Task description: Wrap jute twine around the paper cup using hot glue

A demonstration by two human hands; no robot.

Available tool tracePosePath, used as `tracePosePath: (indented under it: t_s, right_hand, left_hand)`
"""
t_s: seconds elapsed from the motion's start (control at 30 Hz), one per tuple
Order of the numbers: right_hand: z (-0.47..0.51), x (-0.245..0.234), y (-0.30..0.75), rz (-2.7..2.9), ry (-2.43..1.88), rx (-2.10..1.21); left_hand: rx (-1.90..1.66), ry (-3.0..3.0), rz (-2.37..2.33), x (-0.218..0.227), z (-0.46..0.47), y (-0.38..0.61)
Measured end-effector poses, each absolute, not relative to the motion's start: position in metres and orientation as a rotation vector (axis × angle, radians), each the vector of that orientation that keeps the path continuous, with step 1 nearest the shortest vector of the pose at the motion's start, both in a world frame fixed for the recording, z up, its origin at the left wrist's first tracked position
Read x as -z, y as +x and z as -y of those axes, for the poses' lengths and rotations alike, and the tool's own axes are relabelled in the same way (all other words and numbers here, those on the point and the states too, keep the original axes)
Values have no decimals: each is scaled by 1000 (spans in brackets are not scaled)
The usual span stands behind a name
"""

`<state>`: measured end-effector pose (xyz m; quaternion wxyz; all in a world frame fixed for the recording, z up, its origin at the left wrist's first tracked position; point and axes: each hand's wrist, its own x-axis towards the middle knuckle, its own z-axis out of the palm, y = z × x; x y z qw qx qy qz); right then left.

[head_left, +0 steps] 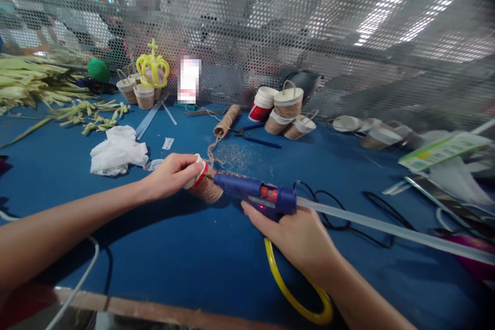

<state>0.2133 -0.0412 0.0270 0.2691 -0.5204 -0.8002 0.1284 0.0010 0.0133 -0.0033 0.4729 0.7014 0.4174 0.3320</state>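
My left hand [172,175] is closed around the rim of a paper cup [203,185] partly wrapped in brown twine, lying on its side on the blue table [185,252]. My right hand [297,234] grips a blue hot glue gun [257,196] whose nozzle touches the cup near its red-and-white rim. A long clear glue stick [386,229] juts out of the gun's back toward the right. A twine strand runs from the cup up to a twine spool [226,121].
Crumpled white cloth [118,150] lies left. Blue pliers [257,136], twine-wrapped cups [288,111] and a yellow crown on cups [152,69] stand by the perforated metal screen. Green leaves [46,87] at far left; black cable [340,211], yellow cord [297,299] near my right arm.
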Motion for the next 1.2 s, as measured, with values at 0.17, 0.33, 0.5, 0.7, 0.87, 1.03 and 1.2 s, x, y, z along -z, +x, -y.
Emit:
tracePosePath:
  t_s: [0.17,0.33,0.5,0.7,0.87,1.03,1.2]
  right_hand:
    - [48,-21,206,2038,-1452,-439]
    - [54,-22,207,2107,-1424,-372]
    - [59,-24,204,2147,-1396,-434]
    - [57,-22,206,2117,-1387,-358]
    - [58,-24,204,2173,-1357,-443]
    - [57,-23,205,2129,-1384,-383]
    - [57,-21,207,2165,-1356,-420]
  left_hand:
    - [-816,1667,-1027,4,-14,2]
    - [-827,1665,-1093,2,-14,3]
    - [-834,1664,-1089,2,-14,3]
    - [-842,1668,-1079,5,-14,3]
    - [-845,1659,-1079,5,-14,3]
    - [-839,1678,-1077,3,-14,4]
    - [-836,1677,-1092,3,-14,4]
